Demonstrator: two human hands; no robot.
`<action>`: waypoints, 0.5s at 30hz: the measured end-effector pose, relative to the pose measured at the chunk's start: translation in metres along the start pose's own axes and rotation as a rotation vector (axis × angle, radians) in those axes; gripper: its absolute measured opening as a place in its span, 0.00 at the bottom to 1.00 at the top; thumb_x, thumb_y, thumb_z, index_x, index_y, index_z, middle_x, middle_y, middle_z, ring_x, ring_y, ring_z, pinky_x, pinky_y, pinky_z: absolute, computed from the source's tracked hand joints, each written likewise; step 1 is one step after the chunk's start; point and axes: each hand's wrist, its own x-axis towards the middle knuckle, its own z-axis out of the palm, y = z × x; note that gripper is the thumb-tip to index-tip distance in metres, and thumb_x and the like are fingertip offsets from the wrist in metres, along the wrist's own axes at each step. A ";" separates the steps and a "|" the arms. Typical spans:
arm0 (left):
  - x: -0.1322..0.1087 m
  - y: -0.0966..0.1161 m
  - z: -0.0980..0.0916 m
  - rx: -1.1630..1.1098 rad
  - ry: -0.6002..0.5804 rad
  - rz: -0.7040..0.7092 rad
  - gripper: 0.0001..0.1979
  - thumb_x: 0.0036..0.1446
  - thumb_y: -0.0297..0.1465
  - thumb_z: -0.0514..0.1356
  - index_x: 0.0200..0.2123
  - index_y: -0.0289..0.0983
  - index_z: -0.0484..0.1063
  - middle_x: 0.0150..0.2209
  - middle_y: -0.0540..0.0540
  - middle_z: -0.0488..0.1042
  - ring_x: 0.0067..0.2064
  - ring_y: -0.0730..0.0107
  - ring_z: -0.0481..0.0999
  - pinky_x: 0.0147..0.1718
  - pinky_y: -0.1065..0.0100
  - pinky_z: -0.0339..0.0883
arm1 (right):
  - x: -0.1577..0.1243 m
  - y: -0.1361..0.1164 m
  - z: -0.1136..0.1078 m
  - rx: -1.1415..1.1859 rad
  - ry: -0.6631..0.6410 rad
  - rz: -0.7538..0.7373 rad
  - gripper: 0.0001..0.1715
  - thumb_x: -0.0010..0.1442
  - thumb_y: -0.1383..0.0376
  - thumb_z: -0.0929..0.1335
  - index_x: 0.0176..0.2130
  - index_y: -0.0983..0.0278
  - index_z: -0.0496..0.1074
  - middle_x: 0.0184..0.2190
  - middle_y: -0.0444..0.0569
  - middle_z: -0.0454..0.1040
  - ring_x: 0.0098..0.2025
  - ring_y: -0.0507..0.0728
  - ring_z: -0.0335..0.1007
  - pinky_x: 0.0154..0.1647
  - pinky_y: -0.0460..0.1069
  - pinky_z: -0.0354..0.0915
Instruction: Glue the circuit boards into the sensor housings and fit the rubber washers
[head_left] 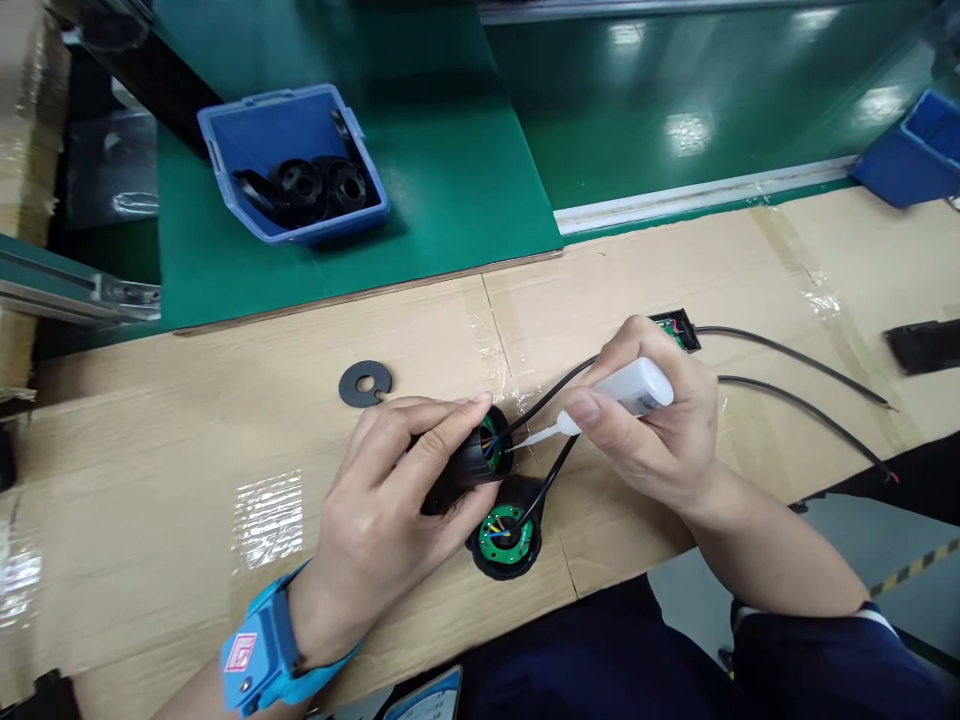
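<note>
Beside 1 washer (365, 384), left hand (390, 500) holds 1 housing (465, 465), right hand (652, 420) 1 tube (634, 392).

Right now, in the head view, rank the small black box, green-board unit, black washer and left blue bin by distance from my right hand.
From the right hand holding the white tube:
1. small black box, just behind it.
2. green-board unit, front left.
3. black washer, farther left.
4. blue bin, back left.

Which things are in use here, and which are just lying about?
In use: left hand gripping the housing; right hand holding the tube, its tip at the housing.
Lying about: washer; blue bin of black parts; second bin, far right.
</note>
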 end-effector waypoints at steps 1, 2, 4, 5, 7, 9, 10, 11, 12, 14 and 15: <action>0.000 0.000 0.000 0.003 -0.001 0.003 0.29 0.56 0.23 0.68 0.60 0.37 0.69 0.47 0.42 0.77 0.49 0.59 0.77 0.50 0.57 0.72 | 0.000 0.000 0.000 -0.015 -0.007 0.001 0.16 0.63 0.59 0.75 0.31 0.59 0.67 0.21 0.36 0.65 0.20 0.46 0.57 0.19 0.46 0.53; 0.000 0.000 -0.001 0.005 -0.004 0.005 0.29 0.56 0.23 0.68 0.61 0.38 0.69 0.47 0.42 0.76 0.49 0.59 0.77 0.50 0.57 0.72 | 0.000 0.000 0.000 -0.028 -0.013 0.004 0.15 0.63 0.59 0.75 0.31 0.59 0.68 0.21 0.36 0.65 0.21 0.46 0.58 0.19 0.45 0.53; 0.000 0.001 -0.001 0.008 -0.009 0.007 0.29 0.57 0.23 0.67 0.61 0.39 0.68 0.47 0.43 0.76 0.49 0.59 0.77 0.50 0.57 0.72 | 0.000 0.000 0.000 -0.046 -0.022 0.003 0.15 0.63 0.59 0.75 0.31 0.59 0.69 0.22 0.36 0.65 0.22 0.46 0.59 0.20 0.45 0.54; 0.000 0.001 -0.001 0.008 -0.013 0.008 0.30 0.57 0.23 0.67 0.62 0.40 0.68 0.48 0.43 0.76 0.49 0.59 0.77 0.50 0.56 0.72 | 0.000 0.000 -0.001 -0.049 -0.026 -0.001 0.15 0.63 0.58 0.75 0.31 0.59 0.69 0.22 0.36 0.65 0.22 0.46 0.60 0.20 0.46 0.55; 0.000 0.001 -0.001 0.005 -0.023 -0.002 0.32 0.58 0.24 0.66 0.64 0.44 0.66 0.48 0.44 0.76 0.49 0.59 0.76 0.50 0.55 0.72 | 0.000 0.000 -0.001 -0.053 -0.038 0.000 0.15 0.64 0.58 0.75 0.31 0.59 0.68 0.21 0.35 0.65 0.21 0.47 0.60 0.20 0.46 0.55; -0.001 0.002 -0.001 0.002 -0.041 -0.021 0.34 0.59 0.25 0.66 0.66 0.48 0.63 0.48 0.45 0.75 0.50 0.58 0.76 0.50 0.54 0.72 | 0.001 -0.001 -0.001 -0.061 -0.045 0.008 0.16 0.64 0.58 0.74 0.30 0.58 0.67 0.21 0.36 0.65 0.21 0.47 0.60 0.19 0.47 0.55; -0.001 0.002 -0.001 0.000 -0.050 -0.032 0.35 0.59 0.26 0.66 0.67 0.50 0.62 0.48 0.45 0.75 0.50 0.58 0.76 0.50 0.54 0.72 | 0.001 -0.002 -0.001 -0.065 -0.046 0.010 0.16 0.64 0.58 0.74 0.29 0.58 0.67 0.21 0.36 0.65 0.21 0.47 0.59 0.19 0.47 0.55; -0.001 0.002 -0.001 -0.002 -0.059 -0.043 0.35 0.59 0.27 0.66 0.67 0.51 0.62 0.48 0.46 0.75 0.50 0.57 0.76 0.50 0.54 0.72 | 0.002 -0.002 -0.001 -0.070 -0.044 0.010 0.16 0.64 0.59 0.74 0.29 0.58 0.67 0.21 0.36 0.65 0.21 0.48 0.59 0.19 0.47 0.55; -0.002 0.002 0.000 -0.004 -0.064 -0.055 0.35 0.59 0.28 0.67 0.67 0.51 0.62 0.47 0.46 0.74 0.49 0.57 0.76 0.50 0.53 0.73 | 0.002 -0.003 -0.001 -0.075 -0.039 0.004 0.17 0.64 0.59 0.74 0.29 0.58 0.66 0.21 0.36 0.65 0.21 0.48 0.59 0.19 0.48 0.55; -0.002 0.003 0.000 -0.014 -0.071 -0.083 0.34 0.59 0.30 0.67 0.66 0.51 0.63 0.46 0.47 0.75 0.48 0.58 0.76 0.49 0.54 0.73 | 0.001 -0.003 -0.001 -0.085 -0.028 -0.009 0.17 0.63 0.58 0.75 0.29 0.58 0.66 0.22 0.36 0.65 0.20 0.48 0.58 0.18 0.48 0.55; -0.001 0.003 0.000 -0.022 -0.077 -0.102 0.33 0.59 0.32 0.67 0.66 0.51 0.64 0.46 0.47 0.75 0.47 0.59 0.77 0.48 0.55 0.74 | 0.001 -0.003 -0.001 -0.092 -0.024 -0.013 0.17 0.63 0.58 0.75 0.30 0.58 0.66 0.22 0.36 0.65 0.20 0.48 0.58 0.18 0.48 0.55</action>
